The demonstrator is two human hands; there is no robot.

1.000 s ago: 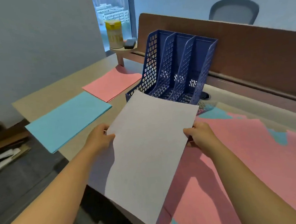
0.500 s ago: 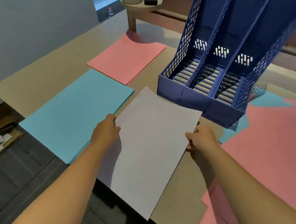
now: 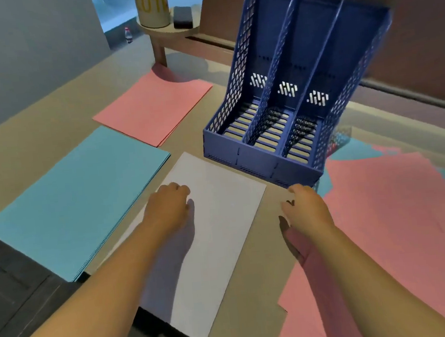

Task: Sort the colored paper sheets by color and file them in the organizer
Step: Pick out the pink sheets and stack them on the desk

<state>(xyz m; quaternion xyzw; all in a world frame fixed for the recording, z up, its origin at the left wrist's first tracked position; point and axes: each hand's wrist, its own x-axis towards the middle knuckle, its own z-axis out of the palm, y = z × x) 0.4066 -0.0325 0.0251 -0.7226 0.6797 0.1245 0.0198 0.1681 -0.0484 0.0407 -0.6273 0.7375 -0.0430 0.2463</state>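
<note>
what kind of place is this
Probably an office workstation: a desk backed by a brown partition, a blue three-slot file organizer, and sorted paper stacks.

The organizer [image 3: 289, 85] looked like hard blue plastic, perforated and faintly glossy. Left of it, the white sheet [image 3: 215, 223], blue stack [image 3: 75, 198] and pink stack [image 3: 153, 109] were matt paper. The desk [image 3: 33, 137] seemed smooth, matt laminate.

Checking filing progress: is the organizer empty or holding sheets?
Empty: all three slots of the organizer show bare slatted floors.
</note>
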